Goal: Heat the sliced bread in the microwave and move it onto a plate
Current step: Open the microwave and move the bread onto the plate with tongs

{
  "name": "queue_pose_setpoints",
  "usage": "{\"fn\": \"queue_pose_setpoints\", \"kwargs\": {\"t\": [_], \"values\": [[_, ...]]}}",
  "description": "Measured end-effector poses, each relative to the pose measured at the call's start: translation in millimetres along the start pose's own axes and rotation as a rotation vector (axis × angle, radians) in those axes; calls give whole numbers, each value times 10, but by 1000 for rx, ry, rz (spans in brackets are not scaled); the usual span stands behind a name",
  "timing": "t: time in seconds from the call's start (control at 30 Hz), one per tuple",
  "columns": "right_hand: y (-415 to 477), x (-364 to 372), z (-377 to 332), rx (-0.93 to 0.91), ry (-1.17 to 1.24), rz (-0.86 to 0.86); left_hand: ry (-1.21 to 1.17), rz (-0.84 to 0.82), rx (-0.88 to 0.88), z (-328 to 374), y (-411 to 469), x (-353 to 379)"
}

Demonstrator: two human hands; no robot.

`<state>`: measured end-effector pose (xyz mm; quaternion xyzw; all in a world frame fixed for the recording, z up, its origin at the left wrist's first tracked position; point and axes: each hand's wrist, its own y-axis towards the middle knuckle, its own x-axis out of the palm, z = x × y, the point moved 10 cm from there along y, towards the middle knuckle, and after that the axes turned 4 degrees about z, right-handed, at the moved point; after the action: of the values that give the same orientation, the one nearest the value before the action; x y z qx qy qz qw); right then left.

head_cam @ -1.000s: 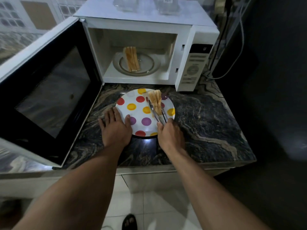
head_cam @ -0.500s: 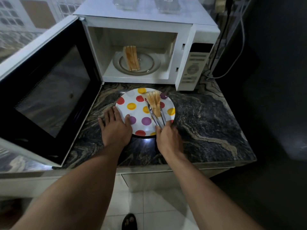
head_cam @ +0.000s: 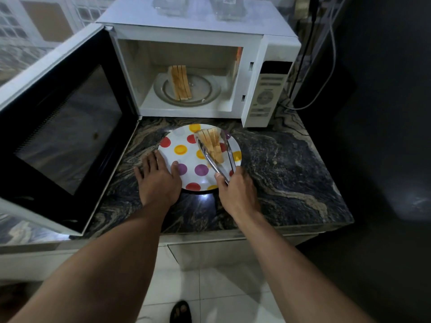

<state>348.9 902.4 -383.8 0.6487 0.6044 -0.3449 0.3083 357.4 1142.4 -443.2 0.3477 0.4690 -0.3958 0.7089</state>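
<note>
Bracing the plate [head_cam: 189, 159] with the left hand [head_cam: 158, 183]: laid flat on the tabletop [head_cam: 279, 164], fingers straight, thumb on the plate, grip spread, holding nothing. Pinching the tongs [head_cam: 212, 162] in the right hand [head_cam: 236, 192], grip curled round the handle end, just over the plate's near-right rim. Straddling a stack of bread slices [head_cam: 213, 143] with the tong arms, one either side. Can't tell whether squeezing or letting go. Parking that stack on edge on the plate's far-right part, leaning slightly.

Further back: seeing a second stack of slices [head_cam: 180, 82], also on edge, on the glass tray [head_cam: 205, 89] inside the microwave [head_cam: 200, 24]. Door [head_cam: 63, 127] swung wide to the left. Reckon roughly half moved, half left to fetch.

Risks from here:
- Could topple the on-edge stack by dragging the tongs out sideways. Better to open wide and lift straight up.
- Could nudge slices off the far rim, given the off-centre placement.
- Could drop slices on the tabletop in front of the microwave by clamping the next stack too loosely, or crush soft bread by clamping too hard.
- Could clip the open door with the left elbow on the reach in.
</note>
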Motion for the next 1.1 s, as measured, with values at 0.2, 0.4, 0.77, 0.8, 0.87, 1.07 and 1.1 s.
{"fn": "queue_pose_setpoints", "kwargs": {"t": [0.2, 0.4, 0.77, 0.8, 0.87, 1.07, 1.1], "values": [[38, -266, -169, -47, -33, 73, -39, 30, -1, -2, 10, -80], [323, -383, -615, -106, -17, 125, 38, 42, 38, -28, 84, -111], [1298, 35, -1510, -65, 38, 59, -17, 29, -3, -64, 138, -57], [1395, 90, -1546, -57, 42, 55, -14, 34, -6, -67, 140, -65], [1598, 239, -1588, -43, 41, 33, -4, 39, -6, -68, 142, -63], [1976, 500, -1676, -62, -43, -24, 1, 36, -14, -85, 153, -43], [2006, 512, -1690, -76, -51, -30, 4, 38, -13, -84, 154, -40]]}}
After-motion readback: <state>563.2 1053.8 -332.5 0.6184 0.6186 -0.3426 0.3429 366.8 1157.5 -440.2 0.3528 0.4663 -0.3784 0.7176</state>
